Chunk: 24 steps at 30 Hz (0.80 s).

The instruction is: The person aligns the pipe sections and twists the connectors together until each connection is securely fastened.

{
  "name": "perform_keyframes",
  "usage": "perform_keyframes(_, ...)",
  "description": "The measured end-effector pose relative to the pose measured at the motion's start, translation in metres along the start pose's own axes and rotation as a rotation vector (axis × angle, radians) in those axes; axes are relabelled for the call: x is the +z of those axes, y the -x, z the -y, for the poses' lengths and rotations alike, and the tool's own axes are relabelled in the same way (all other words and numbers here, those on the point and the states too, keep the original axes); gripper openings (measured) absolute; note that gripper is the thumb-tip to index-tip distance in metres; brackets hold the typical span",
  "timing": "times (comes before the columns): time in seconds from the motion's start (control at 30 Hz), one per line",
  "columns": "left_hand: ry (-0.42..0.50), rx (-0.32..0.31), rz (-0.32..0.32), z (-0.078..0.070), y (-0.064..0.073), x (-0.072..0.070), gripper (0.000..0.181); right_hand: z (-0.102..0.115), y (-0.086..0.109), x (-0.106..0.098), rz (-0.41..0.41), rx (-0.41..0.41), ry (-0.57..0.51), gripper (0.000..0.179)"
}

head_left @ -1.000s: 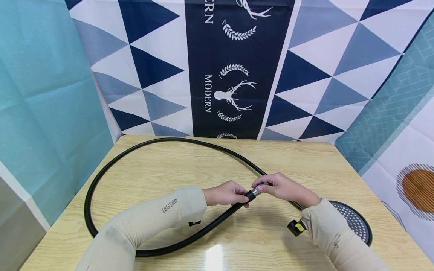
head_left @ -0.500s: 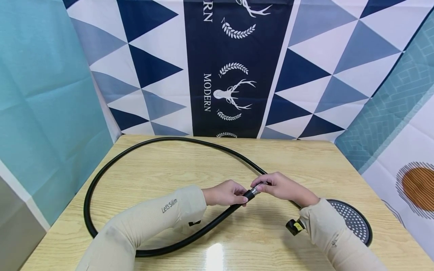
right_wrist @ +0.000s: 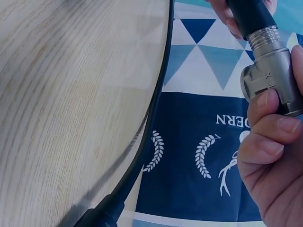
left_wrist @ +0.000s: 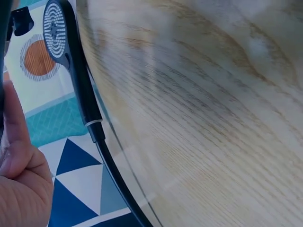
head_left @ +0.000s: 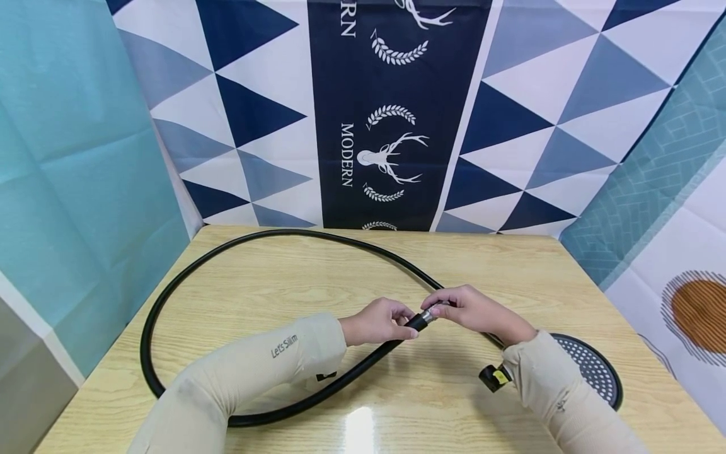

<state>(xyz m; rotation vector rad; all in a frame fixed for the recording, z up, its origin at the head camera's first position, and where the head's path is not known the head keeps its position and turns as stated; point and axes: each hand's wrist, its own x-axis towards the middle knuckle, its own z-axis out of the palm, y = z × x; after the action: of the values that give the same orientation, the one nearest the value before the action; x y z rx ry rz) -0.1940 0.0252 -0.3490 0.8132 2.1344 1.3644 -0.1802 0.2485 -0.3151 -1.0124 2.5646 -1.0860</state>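
Right hand (head_left: 472,310) grips the metal fitting (right_wrist: 273,78); left hand (head_left: 379,323) pinches the hose end (right_wrist: 252,16); tilting either could cross the threads (right_wrist: 264,40).

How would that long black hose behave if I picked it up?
Probably springy: the hose holds a wide, smooth curve across the table. One end likely feels heavier, given the metal fitting there.

Near the centre of the head view are two hands: one left hand (head_left: 379,323), one right hand (head_left: 466,312). There is one hose (head_left: 297,232), centre and left; one metal fitting (head_left: 429,314), centre; one shower head (head_left: 592,366), lower right; two sleeves (head_left: 249,367), lower left and lower right; one table (head_left: 283,284); two printed deer (head_left: 367,157), top centre; one brown circle (head_left: 705,315), right edge.
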Motion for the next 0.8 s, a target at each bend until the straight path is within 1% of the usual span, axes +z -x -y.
perform_keyframes(0.07, 0.089, -0.022, 0.001, 0.000, 0.000, 0.000, 0.032, 0.000, 0.000, -0.001, 0.001, 0.011, -0.012, 0.018)
perform_keyframes(0.13, 0.160, -0.018, 0.020, 0.000, 0.000, -0.002, 0.033, 0.000, 0.000, -0.001, 0.002, 0.018, -0.024, 0.019)
perform_keyframes(0.17, 0.192, -0.014, 0.040, 0.000, 0.001, -0.003, 0.032, 0.000, 0.000, -0.001, 0.003, 0.014, -0.027, 0.019)
perform_keyframes(0.33, 0.256, 0.006, 0.156, 0.001, 0.003, -0.010, 0.019, 0.000, -0.001, 0.000, -0.001, -0.010, -0.021, 0.018)
perform_keyframes(0.43, 0.265, 0.013, 0.196, 0.002, 0.004, -0.013, 0.016, 0.002, 0.000, 0.000, 0.001, -0.006, -0.022, 0.018)
perform_keyframes(0.53, 0.242, 0.023, 0.198, 0.002, 0.004, -0.013, 0.016, 0.002, 0.000, 0.000, 0.002, -0.015, -0.016, 0.017)
perform_keyframes(0.8, 0.200, 0.032, 0.138, 0.000, 0.004, -0.009, 0.020, 0.006, 0.001, 0.001, 0.000, -0.035, -0.010, 0.016)
